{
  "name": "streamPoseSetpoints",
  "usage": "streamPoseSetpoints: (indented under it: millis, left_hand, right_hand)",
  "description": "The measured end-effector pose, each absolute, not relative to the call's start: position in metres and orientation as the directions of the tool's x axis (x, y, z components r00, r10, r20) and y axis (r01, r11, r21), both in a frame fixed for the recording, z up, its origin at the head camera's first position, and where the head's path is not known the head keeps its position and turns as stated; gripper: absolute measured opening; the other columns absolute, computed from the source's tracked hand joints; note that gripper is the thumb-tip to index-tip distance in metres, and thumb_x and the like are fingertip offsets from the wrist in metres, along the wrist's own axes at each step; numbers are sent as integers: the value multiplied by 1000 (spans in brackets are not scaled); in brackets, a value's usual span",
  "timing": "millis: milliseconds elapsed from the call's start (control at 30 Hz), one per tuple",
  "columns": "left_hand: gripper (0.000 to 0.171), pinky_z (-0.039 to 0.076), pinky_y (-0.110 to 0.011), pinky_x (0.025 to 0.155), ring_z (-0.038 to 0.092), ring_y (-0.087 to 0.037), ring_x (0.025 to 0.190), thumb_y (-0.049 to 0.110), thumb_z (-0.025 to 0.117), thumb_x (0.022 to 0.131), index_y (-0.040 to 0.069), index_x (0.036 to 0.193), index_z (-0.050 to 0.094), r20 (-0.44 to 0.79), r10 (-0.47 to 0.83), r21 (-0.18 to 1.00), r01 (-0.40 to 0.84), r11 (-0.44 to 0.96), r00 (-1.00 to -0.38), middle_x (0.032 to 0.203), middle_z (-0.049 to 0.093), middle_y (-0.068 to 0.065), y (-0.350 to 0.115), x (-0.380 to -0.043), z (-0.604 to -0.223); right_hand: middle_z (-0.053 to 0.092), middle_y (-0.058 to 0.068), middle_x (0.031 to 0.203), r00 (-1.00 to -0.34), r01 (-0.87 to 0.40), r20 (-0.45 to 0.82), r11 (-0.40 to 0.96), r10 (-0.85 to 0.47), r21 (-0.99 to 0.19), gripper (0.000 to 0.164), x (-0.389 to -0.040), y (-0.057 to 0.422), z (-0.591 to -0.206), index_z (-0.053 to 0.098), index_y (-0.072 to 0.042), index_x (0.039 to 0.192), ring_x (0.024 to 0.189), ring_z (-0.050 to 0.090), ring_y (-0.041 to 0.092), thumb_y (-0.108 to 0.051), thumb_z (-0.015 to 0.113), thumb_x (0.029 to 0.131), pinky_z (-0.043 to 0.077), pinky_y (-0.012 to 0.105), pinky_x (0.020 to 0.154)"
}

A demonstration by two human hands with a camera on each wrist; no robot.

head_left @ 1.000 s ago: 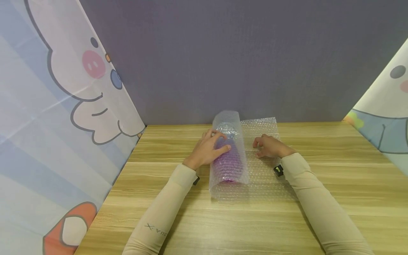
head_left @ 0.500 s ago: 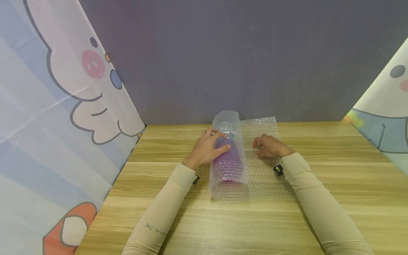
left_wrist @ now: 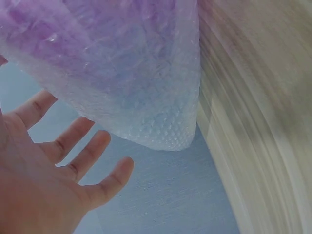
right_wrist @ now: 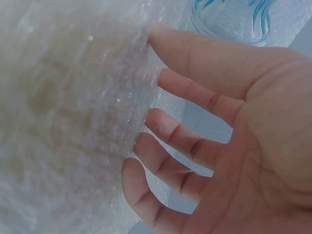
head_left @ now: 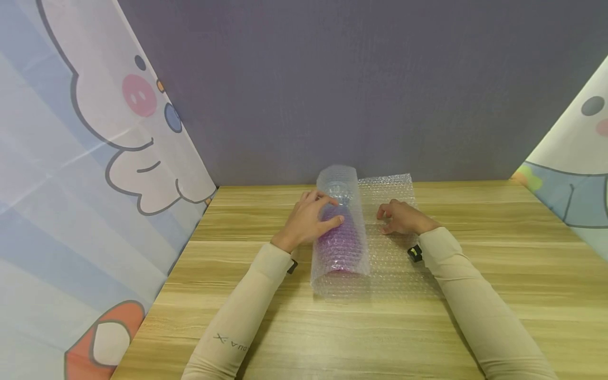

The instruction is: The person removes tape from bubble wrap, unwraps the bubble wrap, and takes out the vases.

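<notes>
Bubble wrap (head_left: 389, 264) lies on the table, its left part rolled over a purple glass vase (head_left: 344, 237) that fades to blue at the far end. My left hand (head_left: 309, 216) rests on the roll's left side, thumb on top and fingers spread. In the left wrist view the wrapped vase (left_wrist: 97, 44) lies beside the extended fingers (left_wrist: 80, 131). To the right, my right hand (head_left: 401, 217) touches the flat part of the sheet with fingertips down. The right wrist view shows the blue glass rim (right_wrist: 234, 24) beyond the thumb and fingertips at the wrap (right_wrist: 73, 107).
The wood-grain table (head_left: 499, 253) extends to both sides and ends at a grey panel (head_left: 332, 89) just behind the roll. Cartoon-print cloth walls (head_left: 95, 211) stand at left and right. Small black wrist devices (head_left: 415, 254) hang under the cuffs.
</notes>
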State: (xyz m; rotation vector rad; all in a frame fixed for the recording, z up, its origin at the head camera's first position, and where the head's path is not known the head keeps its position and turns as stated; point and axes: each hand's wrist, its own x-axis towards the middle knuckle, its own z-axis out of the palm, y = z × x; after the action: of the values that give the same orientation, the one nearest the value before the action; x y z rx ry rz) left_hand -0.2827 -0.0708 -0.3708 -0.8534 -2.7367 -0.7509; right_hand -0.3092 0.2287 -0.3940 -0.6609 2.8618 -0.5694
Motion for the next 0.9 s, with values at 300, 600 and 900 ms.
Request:
streamPoseSetpoints:
  millis: [300, 600, 900]
  left_hand:
    - [48, 43, -51, 105, 48, -25, 124, 58, 61, 93, 24, 126, 67, 316, 507, 440, 598, 670, -802, 134, 56, -3, -72, -280, -367]
    - [43, 41, -51, 111, 49, -25, 131, 53, 66, 93, 24, 124, 69, 331, 544, 430, 636, 641, -771, 131, 59, -1, -70, -277, -363]
    - [42, 42, -51, 110, 48, -24, 130, 48, 71, 92, 22, 125, 68, 293, 600, 422, 664, 617, -744, 132, 58, -1, -67, -270, -355]
  right_hand:
    - [60, 26, 112, -886, -406, -52, 825, -461, -394, 32, -310, 230, -396, 67, -3, 111, 104, 59, 45, -13, 82, 85, 50, 60, 92]
    - [61, 25, 111, -874, -427, -30, 798, -484, -425, 30, -316, 236, -401, 68, -5, 110, 104, 60, 42, -15, 81, 86, 49, 59, 92]
    - [60, 26, 112, -876, -415, -40, 794, -480, -444, 31, -313, 237, -399, 67, -4, 111, 104, 59, 43, -15, 81, 86, 48, 59, 92]
